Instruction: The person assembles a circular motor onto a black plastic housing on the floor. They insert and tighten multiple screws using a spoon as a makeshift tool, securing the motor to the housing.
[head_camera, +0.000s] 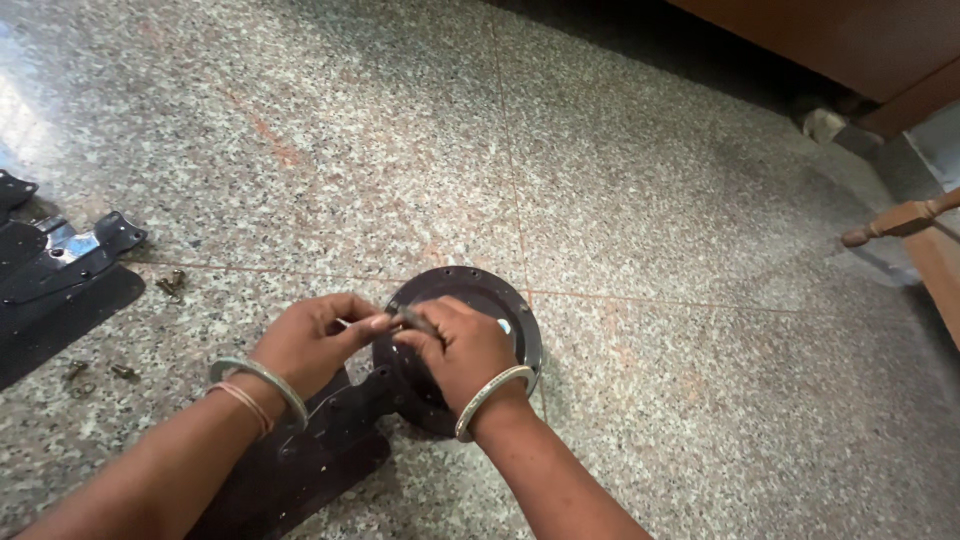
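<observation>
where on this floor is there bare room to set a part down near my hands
Widest bare patch: the speckled stone floor right of the round dark metal plate, up to the turned wooden leg. Also bare: beyond the plate. Crowded: left, where small brass screws lie beside the black metal bracket, and under the left hand and right hand.

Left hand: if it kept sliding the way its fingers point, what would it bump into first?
The left hand points right, toward the right hand, with fingertips nearly touching over the dark round metal plate. It would probably meet the right hand's fingers and the thin tool first.
</observation>
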